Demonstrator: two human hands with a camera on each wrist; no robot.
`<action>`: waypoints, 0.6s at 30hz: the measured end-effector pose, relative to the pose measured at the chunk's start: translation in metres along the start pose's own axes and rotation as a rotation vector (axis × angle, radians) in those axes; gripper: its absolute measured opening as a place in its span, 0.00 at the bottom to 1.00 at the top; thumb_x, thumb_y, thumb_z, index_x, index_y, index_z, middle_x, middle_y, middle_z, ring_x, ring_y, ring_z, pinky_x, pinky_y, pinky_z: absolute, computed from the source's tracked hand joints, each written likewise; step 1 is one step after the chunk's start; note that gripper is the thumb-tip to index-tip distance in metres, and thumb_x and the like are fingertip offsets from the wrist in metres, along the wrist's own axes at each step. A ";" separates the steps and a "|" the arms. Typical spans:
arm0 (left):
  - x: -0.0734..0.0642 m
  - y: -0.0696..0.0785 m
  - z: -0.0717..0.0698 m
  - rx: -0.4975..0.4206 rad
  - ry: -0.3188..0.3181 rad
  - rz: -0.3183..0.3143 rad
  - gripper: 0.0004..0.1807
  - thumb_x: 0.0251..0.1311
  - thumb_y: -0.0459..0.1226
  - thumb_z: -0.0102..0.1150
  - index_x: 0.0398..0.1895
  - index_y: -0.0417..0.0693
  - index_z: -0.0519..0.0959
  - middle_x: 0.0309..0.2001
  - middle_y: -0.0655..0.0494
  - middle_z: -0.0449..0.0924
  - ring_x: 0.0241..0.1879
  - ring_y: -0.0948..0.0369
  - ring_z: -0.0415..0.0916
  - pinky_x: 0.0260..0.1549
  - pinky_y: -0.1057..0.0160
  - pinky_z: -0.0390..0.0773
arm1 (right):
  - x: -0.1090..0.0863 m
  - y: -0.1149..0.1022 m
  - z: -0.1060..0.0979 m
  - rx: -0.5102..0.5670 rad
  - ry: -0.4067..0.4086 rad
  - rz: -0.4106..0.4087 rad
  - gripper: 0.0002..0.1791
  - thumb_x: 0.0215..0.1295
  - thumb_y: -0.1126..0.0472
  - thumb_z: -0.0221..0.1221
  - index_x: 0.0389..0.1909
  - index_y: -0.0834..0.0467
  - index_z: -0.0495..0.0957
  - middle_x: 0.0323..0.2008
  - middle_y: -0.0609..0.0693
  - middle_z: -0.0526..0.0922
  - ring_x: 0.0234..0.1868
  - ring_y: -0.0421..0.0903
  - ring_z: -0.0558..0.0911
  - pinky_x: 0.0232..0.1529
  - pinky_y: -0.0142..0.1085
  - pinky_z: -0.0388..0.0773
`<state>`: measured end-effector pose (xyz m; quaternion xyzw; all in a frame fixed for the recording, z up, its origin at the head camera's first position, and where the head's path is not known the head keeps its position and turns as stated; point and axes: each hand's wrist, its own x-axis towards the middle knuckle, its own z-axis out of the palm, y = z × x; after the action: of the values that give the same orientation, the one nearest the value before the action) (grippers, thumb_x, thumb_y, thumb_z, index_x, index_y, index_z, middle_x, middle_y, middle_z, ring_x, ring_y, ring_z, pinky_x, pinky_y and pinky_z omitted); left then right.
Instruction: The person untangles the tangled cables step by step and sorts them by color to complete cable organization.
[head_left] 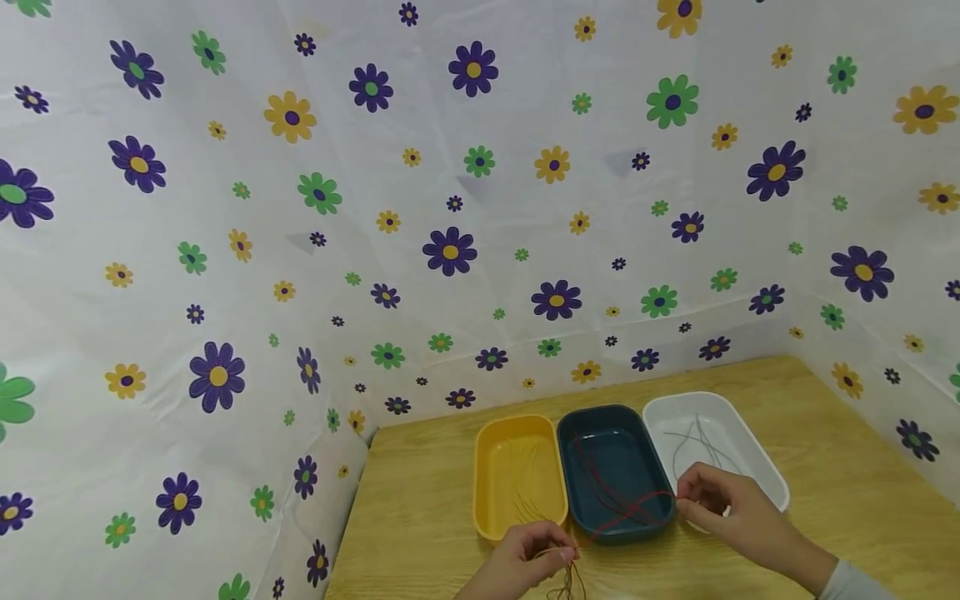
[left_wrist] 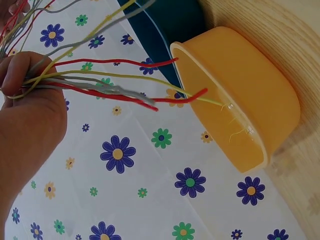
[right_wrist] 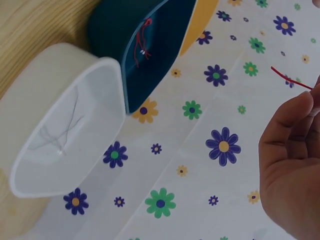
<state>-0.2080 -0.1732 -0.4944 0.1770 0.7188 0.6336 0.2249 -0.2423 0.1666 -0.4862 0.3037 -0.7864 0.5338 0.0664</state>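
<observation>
My left hand [head_left: 521, 560] pinches a bundle of thin wires [left_wrist: 95, 85] in red, yellow and grey, low in front of the yellow tray [head_left: 482, 475]. Their loose ends stick out past the fingers in the left wrist view. A red wire [head_left: 633, 504] runs from that bundle to my right hand [head_left: 731, 508], whose thumb and fingers pinch its far end. This red strand arches in front of the dark blue tray [head_left: 671, 512]. The right hand is near the front of the white tray [head_left: 772, 475]. In the right wrist view a short red end pokes out beyond the fingertips.
The three trays stand side by side on a wooden table [head_left: 420, 492]. Yellow wires [head_left: 528, 483] lie in the yellow tray, red wires [right_wrist: 142, 42] in the blue one, grey wires [head_left: 701, 442] in the white one. A flowered cloth [head_left: 420, 167] hangs behind and at both sides.
</observation>
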 end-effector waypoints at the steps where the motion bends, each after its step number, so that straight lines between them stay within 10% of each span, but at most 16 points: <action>1: 0.000 -0.001 0.000 0.006 0.003 0.009 0.18 0.76 0.37 0.56 0.52 0.25 0.78 0.40 0.41 0.83 0.34 0.73 0.73 0.37 0.74 0.74 | -0.002 0.002 -0.003 -0.007 -0.019 -0.005 0.09 0.70 0.69 0.63 0.38 0.51 0.78 0.26 0.40 0.80 0.22 0.33 0.75 0.23 0.31 0.73; 4: 0.001 -0.003 -0.002 0.037 0.014 0.040 0.18 0.76 0.38 0.57 0.52 0.27 0.80 0.48 0.26 0.80 0.39 0.73 0.76 0.42 0.74 0.76 | -0.006 0.007 -0.012 -0.016 -0.093 -0.025 0.10 0.71 0.70 0.62 0.39 0.50 0.78 0.26 0.38 0.80 0.21 0.31 0.72 0.21 0.30 0.72; 18: -0.003 0.003 -0.015 0.142 0.070 0.093 0.14 0.75 0.38 0.58 0.48 0.32 0.83 0.46 0.25 0.80 0.40 0.73 0.76 0.45 0.72 0.76 | -0.011 0.011 -0.040 -0.014 -0.408 -0.112 0.14 0.76 0.68 0.58 0.48 0.45 0.83 0.33 0.34 0.81 0.26 0.26 0.73 0.24 0.27 0.74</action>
<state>-0.2138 -0.1871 -0.4900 0.2035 0.7603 0.5965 0.1571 -0.2481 0.2094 -0.4826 0.4482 -0.7691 0.4513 -0.0626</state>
